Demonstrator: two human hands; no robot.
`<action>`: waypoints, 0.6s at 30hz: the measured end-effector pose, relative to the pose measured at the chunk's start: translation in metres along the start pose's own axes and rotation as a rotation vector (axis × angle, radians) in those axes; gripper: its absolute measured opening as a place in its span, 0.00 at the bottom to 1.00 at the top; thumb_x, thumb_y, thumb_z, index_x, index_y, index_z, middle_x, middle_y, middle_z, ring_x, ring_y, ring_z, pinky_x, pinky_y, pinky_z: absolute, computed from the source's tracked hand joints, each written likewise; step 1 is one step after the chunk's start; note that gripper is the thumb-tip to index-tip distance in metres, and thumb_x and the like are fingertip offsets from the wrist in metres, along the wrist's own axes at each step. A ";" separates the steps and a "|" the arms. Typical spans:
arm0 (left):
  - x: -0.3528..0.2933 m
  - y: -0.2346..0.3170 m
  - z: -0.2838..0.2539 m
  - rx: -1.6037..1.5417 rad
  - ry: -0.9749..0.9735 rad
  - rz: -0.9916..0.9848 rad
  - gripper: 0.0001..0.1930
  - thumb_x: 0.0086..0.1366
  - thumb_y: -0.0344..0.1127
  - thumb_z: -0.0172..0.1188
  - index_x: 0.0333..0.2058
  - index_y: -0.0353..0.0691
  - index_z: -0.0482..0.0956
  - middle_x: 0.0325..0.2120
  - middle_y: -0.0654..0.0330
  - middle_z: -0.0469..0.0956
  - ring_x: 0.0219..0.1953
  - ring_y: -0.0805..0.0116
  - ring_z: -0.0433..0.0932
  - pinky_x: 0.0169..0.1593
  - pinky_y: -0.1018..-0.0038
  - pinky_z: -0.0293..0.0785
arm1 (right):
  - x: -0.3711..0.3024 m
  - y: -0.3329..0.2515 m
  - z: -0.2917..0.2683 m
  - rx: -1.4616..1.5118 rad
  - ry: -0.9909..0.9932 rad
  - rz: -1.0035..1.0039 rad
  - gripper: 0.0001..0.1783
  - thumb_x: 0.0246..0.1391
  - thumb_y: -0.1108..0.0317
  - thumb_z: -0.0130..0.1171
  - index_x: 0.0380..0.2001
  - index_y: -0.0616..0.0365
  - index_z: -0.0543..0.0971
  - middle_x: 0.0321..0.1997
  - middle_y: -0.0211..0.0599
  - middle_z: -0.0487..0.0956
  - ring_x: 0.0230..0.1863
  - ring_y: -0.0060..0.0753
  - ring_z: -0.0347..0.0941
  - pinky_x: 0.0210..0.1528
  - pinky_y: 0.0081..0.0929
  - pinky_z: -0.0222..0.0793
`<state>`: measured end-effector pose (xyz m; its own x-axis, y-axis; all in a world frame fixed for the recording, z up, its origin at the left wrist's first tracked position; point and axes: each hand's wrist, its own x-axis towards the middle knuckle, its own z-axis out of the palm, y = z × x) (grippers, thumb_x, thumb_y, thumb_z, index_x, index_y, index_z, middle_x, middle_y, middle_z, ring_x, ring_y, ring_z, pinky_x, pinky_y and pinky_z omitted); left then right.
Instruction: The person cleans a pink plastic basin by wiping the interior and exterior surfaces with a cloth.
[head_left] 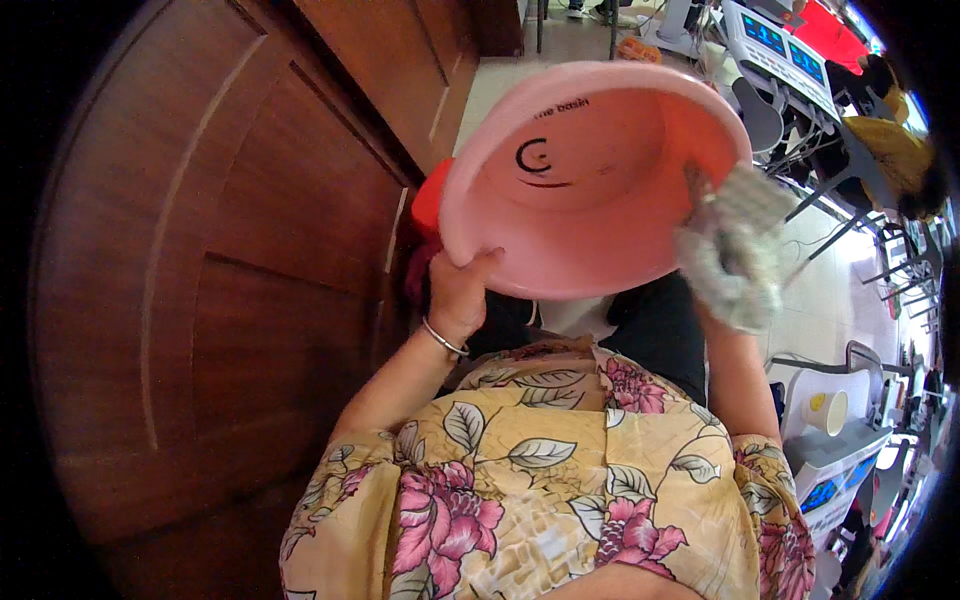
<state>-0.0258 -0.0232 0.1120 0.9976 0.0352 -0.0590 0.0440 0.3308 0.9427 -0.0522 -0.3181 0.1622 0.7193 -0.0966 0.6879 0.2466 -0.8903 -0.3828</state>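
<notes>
A pink plastic basin (570,230) is tilted in front of me with its hollow side facing up toward me. My left hand (460,295) is closed on its lower left rim, the thumb lying over the edge on the inside. At the right rim, my right hand (697,188) holds a pale checked cloth (745,250) against the basin. Motion smears the cloth, which covers most of that hand. Dark printed marks (540,155) show on the basin's inner bottom.
Brown wooden panelling (280,300) rises close on my left. Something red (430,200) stands behind the basin's left side. To the right are consoles with blue screens (780,50), a paper cup (828,412), grey chairs (758,115) and a person in yellow (885,150).
</notes>
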 end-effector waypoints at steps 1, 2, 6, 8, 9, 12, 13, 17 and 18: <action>-0.002 -0.004 -0.002 0.023 -0.014 -0.016 0.15 0.54 0.24 0.62 0.42 0.31 0.77 0.37 0.61 0.79 0.39 0.72 0.76 0.45 0.74 0.71 | 0.000 -0.001 0.005 0.016 0.029 -0.019 0.18 0.47 0.67 0.57 0.43 0.59 0.78 0.35 0.40 0.79 0.40 0.40 0.76 0.49 0.38 0.70; -0.003 -0.008 -0.003 0.046 -0.039 -0.036 0.14 0.54 0.24 0.62 0.41 0.31 0.78 0.36 0.61 0.79 0.37 0.73 0.76 0.44 0.74 0.72 | -0.012 -0.001 0.023 0.492 0.088 0.262 0.20 0.46 0.68 0.57 0.45 0.60 0.77 0.38 0.43 0.80 0.42 0.43 0.76 0.50 0.38 0.70; -0.018 -0.018 -0.001 0.198 -0.189 -0.043 0.10 0.57 0.25 0.59 0.38 0.31 0.79 0.33 0.63 0.80 0.34 0.79 0.75 0.37 0.77 0.72 | -0.031 0.025 0.056 0.283 -0.206 0.633 0.22 0.49 0.73 0.55 0.50 0.63 0.72 0.48 0.50 0.76 0.53 0.50 0.71 0.55 0.37 0.66; -0.020 -0.018 0.000 0.387 -0.277 0.008 0.22 0.58 0.24 0.57 0.53 0.32 0.71 0.38 0.63 0.79 0.38 0.79 0.74 0.43 0.78 0.71 | -0.038 0.052 0.081 0.404 -0.117 0.568 0.24 0.51 0.70 0.56 0.52 0.63 0.71 0.51 0.52 0.75 0.56 0.50 0.69 0.56 0.39 0.65; -0.020 -0.013 0.008 0.396 -0.323 0.072 0.26 0.57 0.23 0.56 0.56 0.33 0.67 0.40 0.63 0.78 0.40 0.78 0.74 0.44 0.78 0.71 | -0.042 0.064 0.092 0.369 -0.084 0.527 0.24 0.52 0.68 0.55 0.53 0.63 0.70 0.51 0.50 0.75 0.55 0.50 0.69 0.57 0.40 0.63; -0.009 -0.026 0.008 0.418 -0.414 0.363 0.36 0.56 0.22 0.55 0.65 0.37 0.55 0.45 0.61 0.77 0.44 0.78 0.73 0.48 0.79 0.69 | -0.055 0.057 0.116 1.631 0.144 0.664 0.20 0.59 0.69 0.52 0.55 0.57 0.69 0.57 0.39 0.71 0.53 0.39 0.70 0.56 0.35 0.65; -0.010 -0.023 0.013 0.436 -0.426 0.399 0.36 0.56 0.22 0.55 0.65 0.37 0.56 0.45 0.60 0.78 0.44 0.78 0.74 0.48 0.79 0.70 | -0.052 0.055 0.118 1.701 0.168 0.696 0.20 0.57 0.70 0.52 0.54 0.57 0.69 0.57 0.40 0.71 0.54 0.41 0.70 0.56 0.36 0.65; -0.009 -0.017 0.015 0.549 -0.453 0.265 0.34 0.56 0.22 0.55 0.63 0.38 0.60 0.41 0.58 0.79 0.40 0.78 0.74 0.46 0.78 0.71 | -0.047 0.043 0.118 0.970 -0.121 0.461 0.23 0.51 0.73 0.55 0.52 0.58 0.70 0.56 0.44 0.70 0.54 0.47 0.68 0.56 0.40 0.65; -0.014 -0.018 0.015 0.530 -0.451 0.208 0.29 0.56 0.23 0.56 0.59 0.36 0.64 0.40 0.59 0.79 0.41 0.77 0.74 0.46 0.77 0.71 | -0.047 0.036 0.117 0.736 -0.197 0.349 0.23 0.49 0.73 0.56 0.51 0.59 0.70 0.56 0.46 0.70 0.55 0.48 0.68 0.56 0.41 0.65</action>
<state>-0.0401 -0.0440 0.1010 0.9079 -0.3823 0.1721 -0.2432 -0.1461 0.9589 -0.0011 -0.2936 0.0435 0.9166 -0.1723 0.3608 0.3001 -0.2996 -0.9056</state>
